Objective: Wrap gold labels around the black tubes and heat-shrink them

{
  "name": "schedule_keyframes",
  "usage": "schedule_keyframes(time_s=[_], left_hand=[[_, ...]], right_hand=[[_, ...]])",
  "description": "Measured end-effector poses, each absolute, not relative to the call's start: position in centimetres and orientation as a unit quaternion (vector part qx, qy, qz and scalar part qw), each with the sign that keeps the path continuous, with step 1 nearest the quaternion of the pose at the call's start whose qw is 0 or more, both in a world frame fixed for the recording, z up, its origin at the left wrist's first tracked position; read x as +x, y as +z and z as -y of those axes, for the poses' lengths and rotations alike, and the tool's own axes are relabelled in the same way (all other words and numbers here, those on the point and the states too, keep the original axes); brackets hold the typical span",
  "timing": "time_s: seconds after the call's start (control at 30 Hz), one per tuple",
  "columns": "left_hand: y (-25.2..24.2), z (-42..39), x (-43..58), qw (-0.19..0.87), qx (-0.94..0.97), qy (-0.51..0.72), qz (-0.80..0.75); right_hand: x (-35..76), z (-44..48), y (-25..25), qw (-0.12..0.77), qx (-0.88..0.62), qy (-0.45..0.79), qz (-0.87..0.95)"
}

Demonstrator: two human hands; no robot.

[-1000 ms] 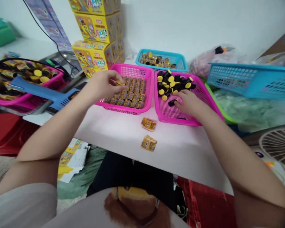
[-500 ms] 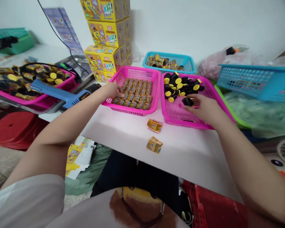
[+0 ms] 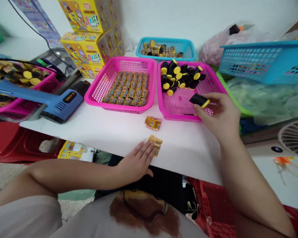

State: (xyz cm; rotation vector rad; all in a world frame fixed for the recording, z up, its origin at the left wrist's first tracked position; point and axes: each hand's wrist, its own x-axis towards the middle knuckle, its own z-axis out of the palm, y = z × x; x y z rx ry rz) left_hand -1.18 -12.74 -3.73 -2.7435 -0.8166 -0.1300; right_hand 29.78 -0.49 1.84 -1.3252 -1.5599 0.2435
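My right hand (image 3: 217,114) grips a black cup with a yellow end (image 3: 199,99) between thumb and fingers, over the near right part of the right pink basket (image 3: 167,112). Several more black cups with yellow ends (image 3: 178,76) are heaped at the back of that basket. With fingers stretched flat, my left hand (image 3: 139,161) touches a stack of printed yellow sleeves (image 3: 156,142) near the table edge. A second sleeve stack (image 3: 152,123) lies just beyond. In the left pink basket (image 3: 94,96), wrapped cups (image 3: 129,89) stand in rows.
A blue heat gun (image 3: 62,104) lies left of the baskets, by another pink basket (image 3: 43,82) of wrapped cups. Yellow boxes (image 3: 86,49) are stacked behind. A blue basket (image 3: 191,49) stands at the back, a larger blue basket (image 3: 253,62) at right, and a fan (image 3: 294,135) at far right.
My left hand has left the wrapped cups in the left basket and come down onto the nearer sleeves. My right hand has lifted a black cup from the right basket. The view has shifted.
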Motion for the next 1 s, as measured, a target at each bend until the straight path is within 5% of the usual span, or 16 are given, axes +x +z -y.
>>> schedule_keyframes(time_s=[0.4, 0.6, 0.83, 1.0], left_hand=[[0.3, 10.0, -3.3, 0.158, -0.966, -0.104, 0.178], [1.5, 6.9, -3.6, -0.161, -0.946, -0.027, 0.280], [5.1, 2.0, -0.6, -0.378, -0.809, -0.343, 0.291], [3.6, 0.1, 2.6, -0.492, -0.696, -0.430, 0.297]], right_hand=[[29.4, 1.1, 1.6, 0.525, -0.513, 0.127, 0.667], [29.5, 1.0, 1.3, 0.539, -0.507, 0.144, 0.657], [28.4, 2.0, 2.0, 0.534, -0.485, 0.178, 0.669], [27.0, 3.9, 2.7, 0.528, -0.460, 0.205, 0.684]])
